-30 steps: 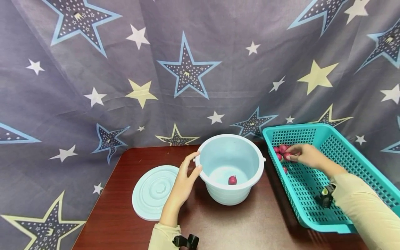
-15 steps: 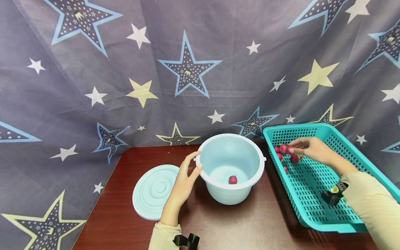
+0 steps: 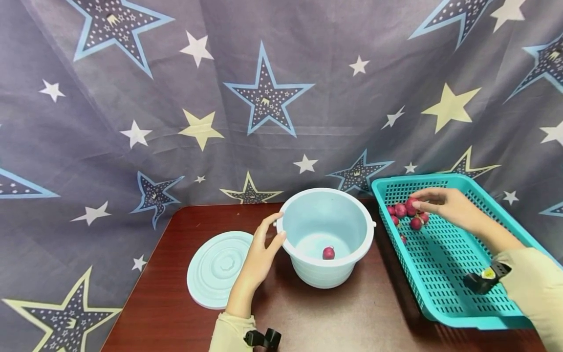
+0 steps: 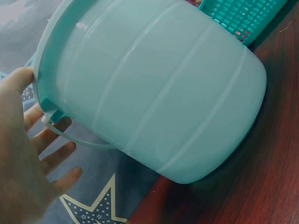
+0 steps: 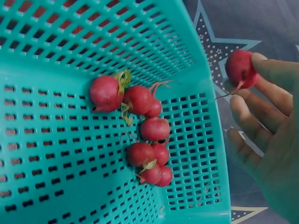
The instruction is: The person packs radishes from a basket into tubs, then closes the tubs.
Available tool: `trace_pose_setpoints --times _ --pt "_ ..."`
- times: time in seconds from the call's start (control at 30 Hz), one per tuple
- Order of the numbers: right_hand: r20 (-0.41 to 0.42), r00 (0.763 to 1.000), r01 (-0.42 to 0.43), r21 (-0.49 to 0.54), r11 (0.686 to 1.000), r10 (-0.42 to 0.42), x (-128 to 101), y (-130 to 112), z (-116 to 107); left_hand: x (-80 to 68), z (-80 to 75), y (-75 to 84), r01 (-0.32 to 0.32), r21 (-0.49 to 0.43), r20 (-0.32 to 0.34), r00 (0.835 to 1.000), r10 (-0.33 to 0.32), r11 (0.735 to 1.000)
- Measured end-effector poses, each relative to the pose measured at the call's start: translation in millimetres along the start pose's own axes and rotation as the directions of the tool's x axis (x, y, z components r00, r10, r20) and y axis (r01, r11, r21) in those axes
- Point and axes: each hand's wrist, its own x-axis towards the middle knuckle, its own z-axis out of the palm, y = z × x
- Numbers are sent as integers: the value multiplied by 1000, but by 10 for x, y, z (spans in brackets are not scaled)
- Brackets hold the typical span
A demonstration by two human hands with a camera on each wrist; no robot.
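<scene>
Backing the dark wood table [image 3: 184,293], a star-print cloth [image 3: 132,98] hangs; right hand [image 3: 453,208] grip pinches a radish [image 3: 411,203].

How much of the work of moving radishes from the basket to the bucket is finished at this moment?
Done: the lid is off and one radish lies in the bucket. In hand: the right hand pinches a radish, and the left hand touches the bucket rim. Left: about eight radishes in the basket.
</scene>
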Motion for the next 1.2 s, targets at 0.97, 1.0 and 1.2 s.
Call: trace_pose_setpoints --times 0.97,1.0,1.2 --pt "-111 969 238 149 960 -223 -151 -581 148 -4 -3 -9 5 4 -4 1000 -5 1000" --pt "-108 968 240 149 959 -226 -152 -608 157 -3 -3 -8 6 4 -4 1000 -6 1000" --pt "-93 966 256 183 949 -242 -154 -777 226 -5 1 1 5 7 -8 1000 -5 1000"
